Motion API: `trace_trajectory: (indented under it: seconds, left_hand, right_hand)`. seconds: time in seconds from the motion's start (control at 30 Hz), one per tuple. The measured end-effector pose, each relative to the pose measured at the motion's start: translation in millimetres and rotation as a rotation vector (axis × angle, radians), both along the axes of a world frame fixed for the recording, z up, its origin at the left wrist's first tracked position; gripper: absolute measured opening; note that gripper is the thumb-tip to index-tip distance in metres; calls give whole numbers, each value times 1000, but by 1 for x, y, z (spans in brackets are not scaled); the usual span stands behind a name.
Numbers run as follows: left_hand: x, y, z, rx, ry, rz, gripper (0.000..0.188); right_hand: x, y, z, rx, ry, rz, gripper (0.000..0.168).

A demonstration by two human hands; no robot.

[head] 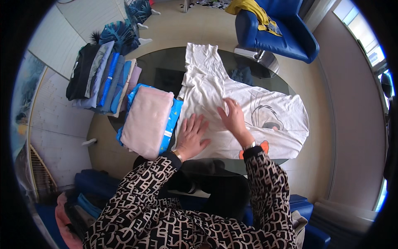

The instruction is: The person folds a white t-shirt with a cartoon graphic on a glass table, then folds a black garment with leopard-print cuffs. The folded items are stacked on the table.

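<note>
A white printed T-shirt (pixel 205 93) lies spread across a dark glass table, with one sleeve pointing to the far side and a grey cartoon print on its right part. My left hand (pixel 191 137) rests palm down on the shirt's left part, fingers apart. To its right, my right hand (pixel 233 116) is at the middle of the shirt, thumb and fingers apart; whether the fingertips pinch any cloth is hard to see. Left of my left hand sits a folded pale pink cloth (pixel 147 118) on top of a blue patterned folded cloth (pixel 172 121).
The round glass table (pixel 155 59) shows around the shirt. A row of folded clothes (pixel 102 77) stands at the far left. A blue armchair (pixel 279 37) holding a yellow garment (pixel 258 15) is beyond the table. More clothes (pixel 77 214) lie on a blue seat at lower left.
</note>
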State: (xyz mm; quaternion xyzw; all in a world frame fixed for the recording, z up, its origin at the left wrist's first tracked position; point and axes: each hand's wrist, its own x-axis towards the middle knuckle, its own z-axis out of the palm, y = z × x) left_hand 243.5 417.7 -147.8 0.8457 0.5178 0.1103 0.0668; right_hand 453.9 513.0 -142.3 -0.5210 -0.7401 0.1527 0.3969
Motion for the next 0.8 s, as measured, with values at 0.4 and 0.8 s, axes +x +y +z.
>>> trace_trajectory:
  seconds: [0.4, 0.8]
  left_hand:
    - [-12, -1, -7, 17, -78, 49, 80]
    - [-11, 2, -3, -39, -132, 70, 76]
  right_hand:
    - [-67, 166, -23, -132, -390, -23, 62]
    - [-71, 258, -32, -375, -216, -366, 74]
